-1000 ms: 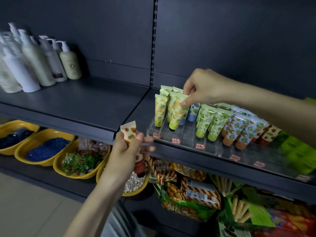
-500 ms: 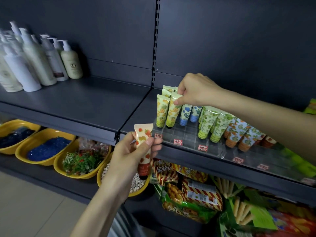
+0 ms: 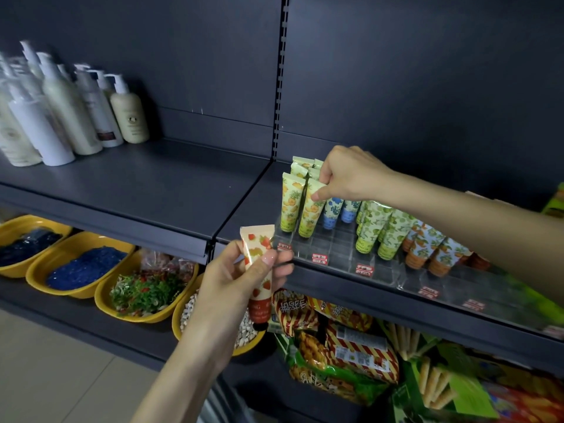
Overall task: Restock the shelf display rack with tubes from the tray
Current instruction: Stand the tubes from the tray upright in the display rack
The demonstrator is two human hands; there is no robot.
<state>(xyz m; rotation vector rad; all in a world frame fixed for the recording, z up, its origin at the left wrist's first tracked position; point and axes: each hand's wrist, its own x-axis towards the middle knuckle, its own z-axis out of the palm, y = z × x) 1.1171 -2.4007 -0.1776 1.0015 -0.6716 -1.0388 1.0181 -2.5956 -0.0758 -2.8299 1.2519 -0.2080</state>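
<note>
A clear acrylic display rack (image 3: 338, 248) sits on the dark shelf, holding rows of tubes cap down. Yellow pineapple tubes (image 3: 289, 206) fill its left end, then blue flower tubes (image 3: 332, 210), green tubes (image 3: 370, 228) and orange-capped tubes (image 3: 424, 248). My right hand (image 3: 348, 175) pinches the top of the front yellow pineapple tube (image 3: 309, 213) standing in the rack. My left hand (image 3: 241, 276) grips a cream strawberry tube (image 3: 258, 261) with a red cap, held upright in front of the shelf edge. The tray is out of view.
White pump bottles (image 3: 61, 117) stand on the left shelf (image 3: 146, 184). Yellow bowls (image 3: 76, 267) of dried goods line the lower shelf. Snack bags (image 3: 341, 340) are packed under the rack. Red price tags (image 3: 320, 258) run along the rack's front.
My left hand has lifted the strawberry tube up and to the right, toward the rack. My right hand has pushed the yellow tube more upright in its slot.
</note>
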